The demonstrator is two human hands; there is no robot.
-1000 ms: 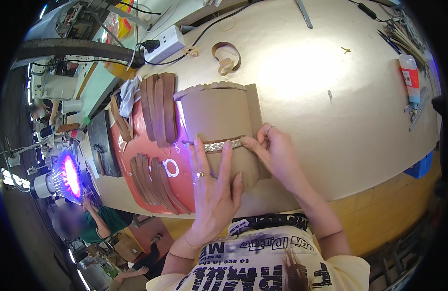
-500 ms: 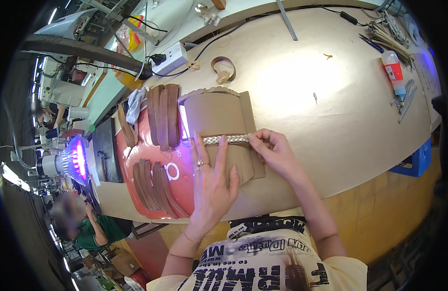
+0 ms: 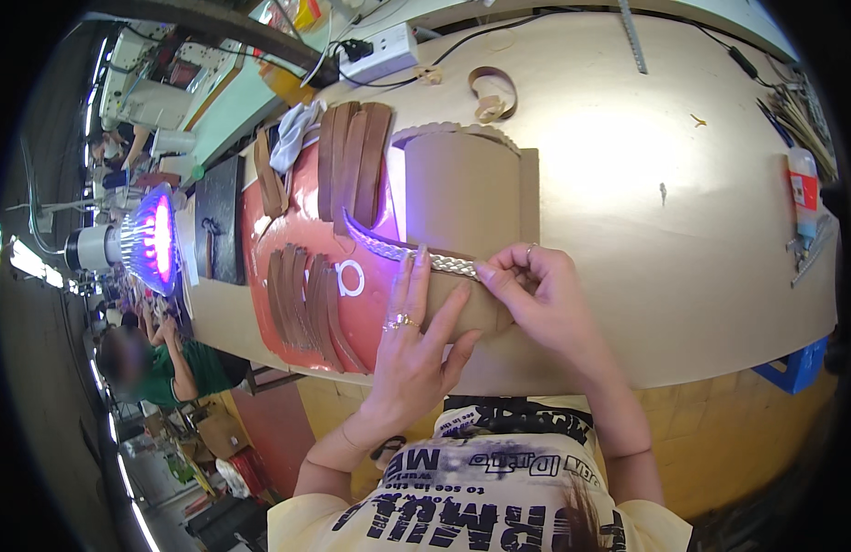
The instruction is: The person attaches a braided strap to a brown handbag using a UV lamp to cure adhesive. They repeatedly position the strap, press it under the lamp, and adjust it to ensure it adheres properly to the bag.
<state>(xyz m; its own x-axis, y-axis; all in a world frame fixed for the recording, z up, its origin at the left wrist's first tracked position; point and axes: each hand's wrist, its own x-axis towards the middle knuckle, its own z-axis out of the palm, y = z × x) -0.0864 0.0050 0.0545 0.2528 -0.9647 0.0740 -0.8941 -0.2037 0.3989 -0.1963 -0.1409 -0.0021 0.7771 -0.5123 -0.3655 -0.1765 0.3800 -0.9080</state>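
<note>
A silvery braided strip (image 3: pixel 455 266) with brown edging lies across a curved tan form (image 3: pixel 462 189), close to me. The strip's left end sticks out past the form and bends up and away over a red sheet. My left hand (image 3: pixel 416 345) lies palm down with its fingers stretched out, fingertips on the strip and the near part of the form. My right hand (image 3: pixel 549 290) pinches the strip's right end between thumb and fingers. The form's near side is partly hidden under both hands.
Brown strips (image 3: pixel 354 166) and narrower strips (image 3: pixel 301 304) lie on the red sheet (image 3: pixel 287 235). A glowing purple lamp (image 3: pixel 154 241) stands at left. Further off are a power strip (image 3: pixel 379 55), a rolled brown band (image 3: pixel 494 92) and a glue bottle (image 3: pixel 803 193). A co-worker in green (image 3: pixel 177 368) sits at left.
The strip has shifted nearer to me relative to the form, and its left end now shows, bent away from me. My left fingers are spread further apart. The whole view has shifted.
</note>
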